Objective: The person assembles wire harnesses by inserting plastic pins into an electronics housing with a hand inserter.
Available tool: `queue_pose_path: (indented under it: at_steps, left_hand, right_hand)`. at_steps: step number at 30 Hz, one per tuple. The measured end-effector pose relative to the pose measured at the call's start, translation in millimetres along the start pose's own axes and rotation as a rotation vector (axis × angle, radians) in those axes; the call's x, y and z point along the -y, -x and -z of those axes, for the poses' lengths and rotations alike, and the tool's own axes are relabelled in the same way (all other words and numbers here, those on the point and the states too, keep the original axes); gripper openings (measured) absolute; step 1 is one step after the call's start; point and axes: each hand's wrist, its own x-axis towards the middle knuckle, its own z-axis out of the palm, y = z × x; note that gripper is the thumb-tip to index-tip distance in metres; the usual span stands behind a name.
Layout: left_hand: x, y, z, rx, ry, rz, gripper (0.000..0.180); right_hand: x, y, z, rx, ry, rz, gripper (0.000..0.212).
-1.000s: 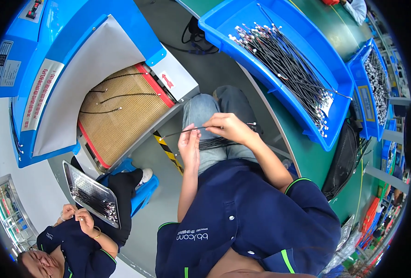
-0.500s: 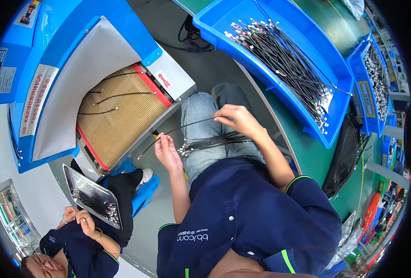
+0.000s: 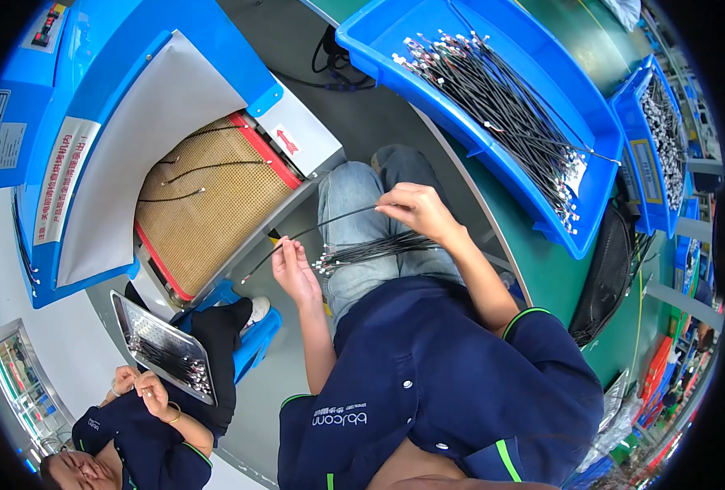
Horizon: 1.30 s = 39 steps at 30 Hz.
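Note:
A single thin black cable (image 3: 330, 221) stretches between my two hands above my lap. My left hand (image 3: 295, 269) pinches it near its lower end, where a small connector (image 3: 245, 281) hangs past the fingers. My right hand (image 3: 418, 211) grips the other end between thumb and fingers; that end is hidden in the grasp. Below, across my thighs, lies a bundle of similar black cables (image 3: 370, 250) with white connectors toward the left. Part of the bundle passes under my right forearm.
At left, a blue machine (image 3: 154, 61) has a mesh conveyor belt (image 3: 223, 214) carrying several cables. A blue bin (image 3: 579, 106) of cables stands on the green table (image 3: 534, 245) at right. At lower left, another person's hands (image 3: 146, 388) are near a metal tray (image 3: 125, 314) of cables.
The cables on the belt have shifted slightly left, toward the machine's inside. My hands and the held cable look almost unmoved.

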Motion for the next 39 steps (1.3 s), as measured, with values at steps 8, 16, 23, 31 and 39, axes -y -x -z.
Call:
queue_pose_path:
  at_steps: [8, 16, 23, 31, 39]
  left_hand:
    - [-2.3, 2.9, -2.6, 0.003, -0.016, 0.006, 0.017]
    - [-2.8, 2.5, -1.3, -0.016, -0.053, -0.001, 0.018]
    - [-8.5, 2.5, 1.5, -0.013, -0.073, -0.007, 0.018]
    - [-25.9, 3.5, -2.5, -0.014, -0.077, 0.003, 0.018]
    - [-68.9, 4.7, -23.8, 0.019, -0.055, 0.008, 0.016]
  right_hand:
    - [2.1, 1.7, 1.0, -0.025, -0.033, -0.039, 0.009]
    - [-1.1, 5.6, 0.4, 0.090, -0.111, -0.139, 0.010]
    - [4.1, 4.6, 4.9, 0.157, -0.039, -0.120, 0.021]
    - [25.4, -13.1, 7.7, 0.085, 0.204, 0.013, 0.030]
    - [62.6, -40.9, -6.4, 0.074, 0.232, 0.172, 0.017]
